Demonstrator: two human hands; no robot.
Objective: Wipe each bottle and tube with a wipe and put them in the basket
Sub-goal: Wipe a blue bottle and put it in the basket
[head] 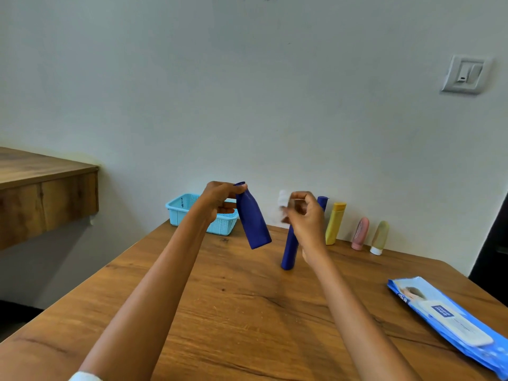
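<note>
Left hand (217, 199) grip holding tilted blue bottle (253, 218) by its neck, right hand (306, 215) grip pinching white wipe (283, 200)

pale wall (247, 92) – switch (464, 75) | wooden table (233, 312) | wooden shelf (41, 188)

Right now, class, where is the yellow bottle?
In the head view, the yellow bottle stands right of centre by the wall, between a blue bottle and a pink tube.

A wooden table (247, 312) fills the lower view; behind the table rises a pale wall (247, 92); high to the table's right, a white switch plate (466, 75) sits on it; left of the table juts a wooden counter (41, 188).
</note>
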